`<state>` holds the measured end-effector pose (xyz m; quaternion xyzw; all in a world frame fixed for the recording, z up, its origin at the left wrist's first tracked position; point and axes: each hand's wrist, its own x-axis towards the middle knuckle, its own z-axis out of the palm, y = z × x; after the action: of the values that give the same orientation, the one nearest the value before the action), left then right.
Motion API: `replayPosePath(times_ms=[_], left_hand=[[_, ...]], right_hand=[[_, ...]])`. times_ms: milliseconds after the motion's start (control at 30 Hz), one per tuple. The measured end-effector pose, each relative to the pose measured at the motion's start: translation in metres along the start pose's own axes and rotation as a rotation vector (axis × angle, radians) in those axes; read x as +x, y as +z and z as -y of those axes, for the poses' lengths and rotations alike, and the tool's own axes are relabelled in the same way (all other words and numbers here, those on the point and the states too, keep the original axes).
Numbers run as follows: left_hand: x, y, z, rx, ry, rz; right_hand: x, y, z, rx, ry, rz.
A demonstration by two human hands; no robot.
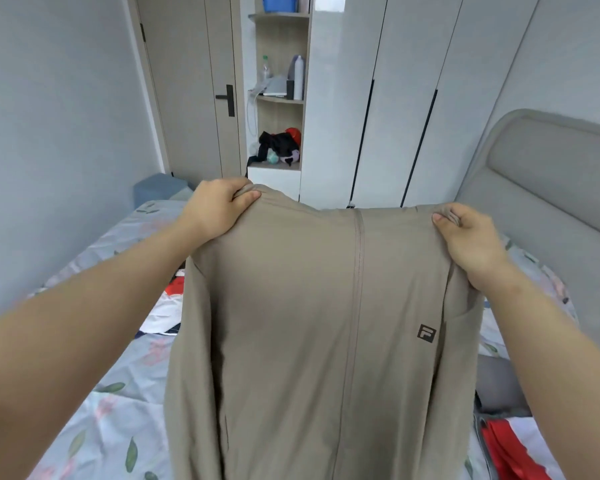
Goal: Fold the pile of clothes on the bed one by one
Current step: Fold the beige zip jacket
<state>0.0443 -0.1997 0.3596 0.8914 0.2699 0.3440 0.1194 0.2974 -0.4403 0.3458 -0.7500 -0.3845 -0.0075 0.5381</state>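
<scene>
**Jacket held aloft as the folding gets under way**

A person holds a beige zip-front jacket (291, 306) up by its shoulders over the bed (118, 393), the left hand (219, 209) pinched shut on the cloth at one shoulder and the right hand (465, 237) gripping the other, the two hands well apart so that the garment hangs spread and nearly flat. The closed zip (358, 271) runs down the middle and a small dark logo (426, 333) sits on the chest, facing the camera. The sleeves droop at either side; the hem falls out of view below.

Judging by the pose, the step in hand is the opening one for this garment: lifting it clear and squaring it before any fold is made. The next move would likely call for lowering it onto a bare stretch of the floral bedsheet, face down, with the shoulders kept level so the front stays smooth and the sleeves can be turned in.

More clothes wait on the bed, partly hidden behind the jacket: red and white cloth (168, 306) to the left, a grey garment (499, 382) and a red one (506, 452) to the right. A padded headboard (551, 174) stands at the far right.
</scene>
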Motion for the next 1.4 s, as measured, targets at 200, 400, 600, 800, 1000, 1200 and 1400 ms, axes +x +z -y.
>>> replayPosePath(times_ms=[200, 400, 600, 800, 1000, 1200, 1400], left_hand=[[0.027, 0.139, 0.054, -0.014, -0.177, 0.229], [-0.012, 0.300, 0.121, 0.034, -0.481, 0.506], [-0.126, 0.402, 0.162, 0.091, -0.734, 0.868], [-0.153, 0.461, 0.180, -0.056, -1.077, 0.873], [-0.125, 0.523, 0.188, -0.040, -1.009, 0.648], [-0.097, 0.559, 0.195, -0.476, -1.376, 0.513], [-0.020, 0.554, 0.188, -0.864, -1.451, 0.401]], right_hand=[[0.041, 0.058, -0.125, 0.005, 0.228, 0.114], [0.032, 0.139, -0.269, -0.117, 0.516, 0.349], [-0.053, 0.184, -0.370, -0.189, 0.828, 0.661], [-0.088, 0.208, -0.420, -0.062, 1.182, 0.703], [-0.053, 0.242, -0.460, 0.188, 1.370, 0.161], [-0.033, 0.269, -0.488, 0.170, 1.322, 0.225], [0.034, 0.279, -0.474, 0.204, 1.138, 0.160]])
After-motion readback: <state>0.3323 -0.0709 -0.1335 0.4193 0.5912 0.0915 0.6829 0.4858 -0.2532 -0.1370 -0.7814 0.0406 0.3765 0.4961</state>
